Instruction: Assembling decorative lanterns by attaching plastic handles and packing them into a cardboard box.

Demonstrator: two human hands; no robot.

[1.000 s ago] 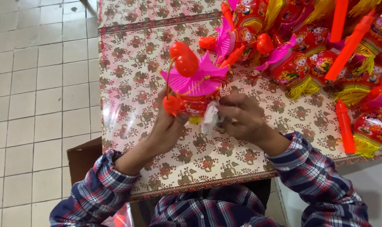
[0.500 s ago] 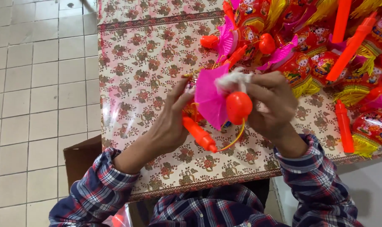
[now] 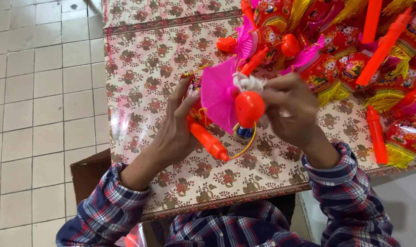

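At the bottom of the frame are the person's plaid shirt sleeves (image 3: 350, 201), blue, red and white, and at lower left a corner of a brown cardboard box (image 3: 86, 176) shows beside the table edge.

Just above, in the middle of the frame, both hands hold a toy lantern (image 3: 226, 103) over the flower-patterned tablecloth (image 3: 144, 68). The left hand (image 3: 178, 130) is closed around the lantern's left side, its fingers curled up against the pink paper fan part, with the orange plastic handle (image 3: 207, 139) slanting down to the right below its palm. A thin yellow wire (image 3: 244, 148) loops from the handle's end up toward the lantern. The right hand (image 3: 290, 110) grips the lantern's right side, fingers pinched at a small white piece (image 3: 249, 82) on top, just beside the round orange bulb (image 3: 249, 107) facing the camera.

Farther off, across the upper right of the frame, lies a heap of finished lanterns (image 3: 336, 50) in red, pink and gold fringe, with orange plastic sticks (image 3: 376, 135) among them and along the right edge. White floor tiles (image 3: 38, 91) fill the left side.
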